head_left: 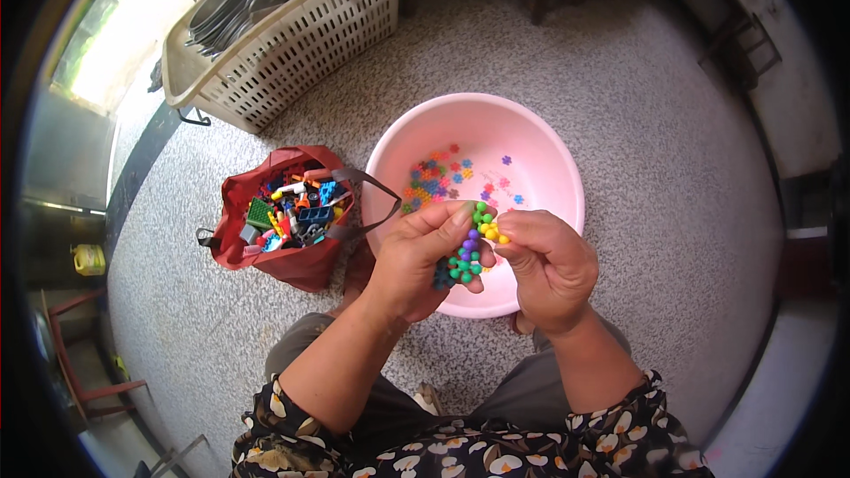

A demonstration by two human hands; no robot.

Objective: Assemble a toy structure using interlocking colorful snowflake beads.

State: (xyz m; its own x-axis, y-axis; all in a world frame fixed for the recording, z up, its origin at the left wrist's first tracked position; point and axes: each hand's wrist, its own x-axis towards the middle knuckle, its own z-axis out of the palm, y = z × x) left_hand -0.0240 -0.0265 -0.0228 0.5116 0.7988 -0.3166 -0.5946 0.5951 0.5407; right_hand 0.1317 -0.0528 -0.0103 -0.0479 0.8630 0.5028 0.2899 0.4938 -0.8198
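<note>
Over the pink basin [560,155], my left hand [403,267] is closed on a cluster of knobbly plastic building pieces [465,267] in green, purple and teal. A yellow building piece [492,231] touches the cluster's upper right side, pinched between the thumb and fingers of my right hand [558,267]. Part of the cluster is hidden behind my left fingers. Beyond my hands, several small flower-shaped pieces [436,179] in mixed colours lie on the basin's floor, mostly towards its left side.
Left of the basin stands a red bag [312,276] full of mixed toy bricks; its dark handle reaches the basin's rim. A large cream slatted basket [292,66] holding dark cookware is at the back left. A yellow bottle [88,259] and a reddish chair frame [66,363] are far left.
</note>
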